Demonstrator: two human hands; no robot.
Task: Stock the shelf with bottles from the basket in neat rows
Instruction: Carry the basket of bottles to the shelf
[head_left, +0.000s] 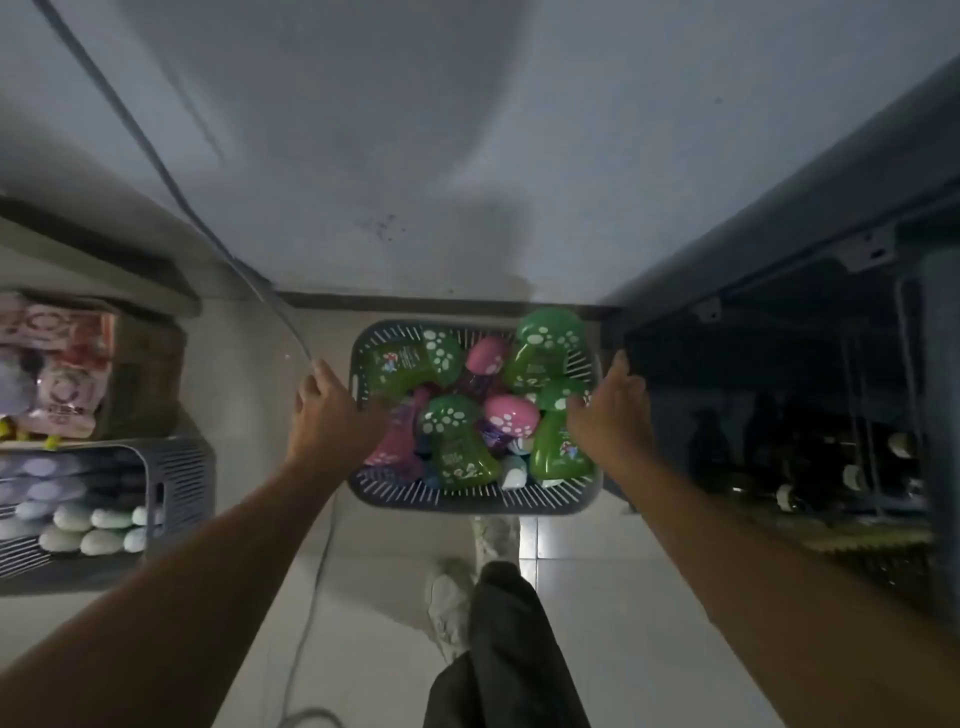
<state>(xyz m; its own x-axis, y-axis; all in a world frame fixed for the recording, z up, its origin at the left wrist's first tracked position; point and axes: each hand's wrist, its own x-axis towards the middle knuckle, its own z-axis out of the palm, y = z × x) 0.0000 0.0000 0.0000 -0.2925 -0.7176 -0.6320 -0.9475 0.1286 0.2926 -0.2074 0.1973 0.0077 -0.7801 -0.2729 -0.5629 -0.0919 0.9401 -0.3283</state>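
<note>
A grey slatted basket (467, 499) stands on the tiled floor against the wall, filled with several green and pink bottles with spotted mushroom-shaped caps. One green bottle (457, 441) lies near the middle and a pink cap (511, 415) beside it. My left hand (332, 410) grips the basket's left rim, fingers curled over the edge. My right hand (610, 410) grips the right rim, fingers curled inside next to a green bottle (558, 452). The dark metal shelf (779, 415) stands at the right.
A second grey basket (176, 488) with pale bottles sits at the left, below a cardboard box (145, 374) of pink packets. A grey cable (311, 571) runs down the wall and across the floor. My leg and shoe (452, 597) are just behind the basket.
</note>
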